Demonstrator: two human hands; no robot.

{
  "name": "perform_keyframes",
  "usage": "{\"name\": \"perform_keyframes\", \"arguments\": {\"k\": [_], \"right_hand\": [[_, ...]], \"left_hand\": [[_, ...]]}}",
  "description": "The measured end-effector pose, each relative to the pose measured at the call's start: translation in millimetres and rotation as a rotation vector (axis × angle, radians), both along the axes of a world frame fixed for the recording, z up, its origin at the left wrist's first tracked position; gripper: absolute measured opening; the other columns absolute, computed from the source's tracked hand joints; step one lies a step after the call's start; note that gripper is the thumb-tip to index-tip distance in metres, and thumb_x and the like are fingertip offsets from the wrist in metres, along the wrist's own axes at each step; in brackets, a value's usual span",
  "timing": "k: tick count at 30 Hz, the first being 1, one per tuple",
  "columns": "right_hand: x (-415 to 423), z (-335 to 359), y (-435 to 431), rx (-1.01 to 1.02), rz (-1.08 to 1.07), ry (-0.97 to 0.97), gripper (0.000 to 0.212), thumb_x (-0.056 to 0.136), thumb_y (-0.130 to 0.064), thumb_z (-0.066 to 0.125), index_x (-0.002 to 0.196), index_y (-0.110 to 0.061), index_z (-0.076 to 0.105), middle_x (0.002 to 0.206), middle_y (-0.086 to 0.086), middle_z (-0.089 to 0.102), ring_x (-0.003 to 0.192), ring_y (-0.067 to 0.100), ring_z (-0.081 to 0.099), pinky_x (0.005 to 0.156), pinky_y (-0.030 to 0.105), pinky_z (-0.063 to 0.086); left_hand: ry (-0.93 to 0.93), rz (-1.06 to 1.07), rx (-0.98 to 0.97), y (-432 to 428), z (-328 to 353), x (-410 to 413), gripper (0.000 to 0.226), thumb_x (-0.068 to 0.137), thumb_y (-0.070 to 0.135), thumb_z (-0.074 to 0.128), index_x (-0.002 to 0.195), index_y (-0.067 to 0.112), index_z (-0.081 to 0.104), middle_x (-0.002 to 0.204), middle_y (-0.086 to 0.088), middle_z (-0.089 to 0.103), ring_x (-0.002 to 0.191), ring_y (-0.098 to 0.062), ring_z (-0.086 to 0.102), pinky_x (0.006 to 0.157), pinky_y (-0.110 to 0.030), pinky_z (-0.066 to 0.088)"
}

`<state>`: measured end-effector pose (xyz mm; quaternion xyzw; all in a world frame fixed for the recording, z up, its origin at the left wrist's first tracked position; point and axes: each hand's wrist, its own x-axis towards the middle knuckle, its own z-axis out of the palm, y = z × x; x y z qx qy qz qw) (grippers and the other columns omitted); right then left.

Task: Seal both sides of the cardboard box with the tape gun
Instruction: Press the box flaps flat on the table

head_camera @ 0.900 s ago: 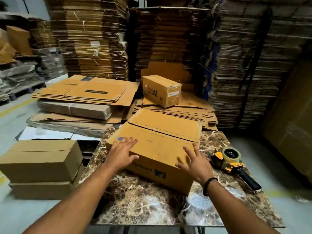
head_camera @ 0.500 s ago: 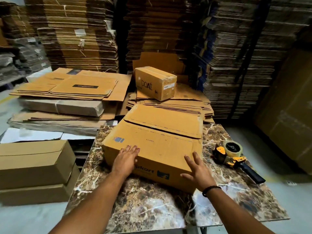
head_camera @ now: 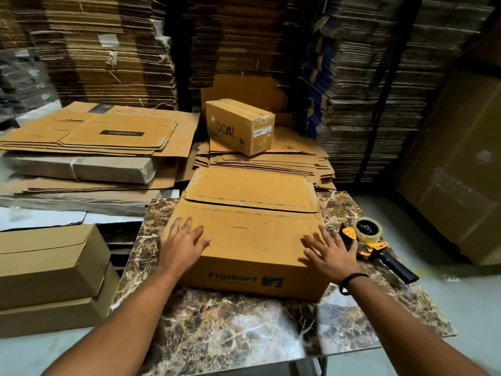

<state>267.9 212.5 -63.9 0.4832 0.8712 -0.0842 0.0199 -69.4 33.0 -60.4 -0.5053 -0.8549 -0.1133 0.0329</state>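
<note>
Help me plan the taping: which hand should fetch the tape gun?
Right. The tape gun lies on the table just beside the right hand. The left hand rests flat on the other end of the cardboard box, farther away.

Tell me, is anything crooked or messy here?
Yes. The small brown cardboard box marked boAt sits skewed on a sloppy, fanned-out pile of flattened cardboard sheets. The big brown Flipkart cardboard box has an untaped top seam.
</note>
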Motion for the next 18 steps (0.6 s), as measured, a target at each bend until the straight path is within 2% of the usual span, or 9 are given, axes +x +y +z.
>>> {"name": "perform_keyframes", "arguments": {"k": [2, 4, 6, 8, 9, 13, 16, 18], "right_hand": [[-10, -7, 8, -0.092, -0.005, 0.024, 0.059, 0.086, -0.073, 0.022, 0.142, -0.056, 0.014, 0.159, -0.009, -0.012, 0.146, 0.031, 0.001, 0.112, 0.061, 0.002], [-15, -11, 19, -0.170, 0.016, 0.104, 0.060, 0.089, -0.067, 0.031, 0.145, -0.048, 0.019, 0.160, -0.006, -0.007, 0.146, 0.032, 0.006, 0.116, 0.053, 0.010], [-13, -10, 35, -0.198, 0.045, 0.162, 0.060, 0.090, -0.065, 0.031, 0.145, -0.043, 0.023, 0.160, -0.006, -0.002, 0.146, 0.029, 0.008, 0.117, 0.046, 0.011], [-5, -6, 57, -0.218, 0.099, 0.171, 0.069, 0.084, -0.073, 0.022, 0.146, -0.043, 0.023, 0.160, -0.006, 0.002, 0.146, 0.026, 0.007, 0.117, 0.043, 0.005], [-2, -3, 67, -0.225, 0.123, 0.158, 0.072, 0.081, -0.075, 0.019, 0.146, -0.043, 0.023, 0.160, -0.005, 0.002, 0.146, 0.025, 0.008, 0.118, 0.043, 0.004], [7, 2, 91, -0.194, 0.192, 0.069, 0.056, 0.092, -0.061, 0.029, 0.146, -0.046, 0.019, 0.160, -0.008, 0.002, 0.146, 0.026, 0.007, 0.118, 0.045, 0.004], [2, 6, 103, -0.087, 0.171, 0.036, 0.062, 0.086, -0.071, 0.025, 0.144, -0.048, 0.019, 0.159, -0.012, 0.000, 0.147, 0.024, 0.000, 0.116, 0.051, 0.001], [-13, 14, 115, -0.025, 0.145, 0.057, 0.068, 0.084, -0.074, 0.023, 0.145, -0.047, 0.015, 0.159, -0.011, -0.005, 0.147, 0.025, -0.003, 0.115, 0.054, 0.000]], "left_hand": [[-0.050, 0.052, -0.142, 6, 2, -14, 0.063, 0.087, 0.067, 0.033, 0.140, 0.034, 0.036, 0.155, 0.000, 0.019, 0.142, -0.026, 0.014, 0.107, -0.062, 0.006], [-0.066, 0.050, -0.181, 12, 3, -13, 0.063, 0.088, 0.068, 0.029, 0.141, 0.035, 0.034, 0.155, 0.000, 0.022, 0.141, -0.025, 0.018, 0.107, -0.064, 0.016], [-0.029, 0.072, -0.162, 14, 1, -2, 0.061, 0.088, 0.068, 0.026, 0.140, 0.037, 0.036, 0.153, 0.001, 0.027, 0.140, -0.024, 0.022, 0.107, -0.062, 0.021], [0.000, 0.107, -0.140, 15, -5, 16, 0.060, 0.089, 0.067, 0.024, 0.139, 0.038, 0.037, 0.152, 0.001, 0.028, 0.140, -0.025, 0.023, 0.107, -0.063, 0.019], [-0.001, 0.120, -0.136, 15, -7, 26, 0.059, 0.089, 0.067, 0.024, 0.139, 0.038, 0.038, 0.152, 0.001, 0.028, 0.140, -0.025, 0.023, 0.107, -0.063, 0.017], [0.002, 0.194, -0.127, 23, -5, 52, 0.056, 0.089, 0.064, 0.032, 0.135, 0.034, 0.045, 0.151, 0.002, 0.032, 0.139, -0.025, 0.025, 0.105, -0.067, 0.013], [0.092, 0.166, -0.103, 43, 0, 66, 0.052, 0.087, 0.063, 0.038, 0.129, 0.036, 0.052, 0.148, 0.005, 0.036, 0.139, -0.022, 0.026, 0.105, -0.068, 0.003], [0.076, 0.058, -0.118, 72, 2, 78, 0.059, 0.085, 0.066, 0.030, 0.133, 0.037, 0.046, 0.152, 0.006, 0.029, 0.141, -0.020, 0.019, 0.108, -0.065, 0.004]]}}
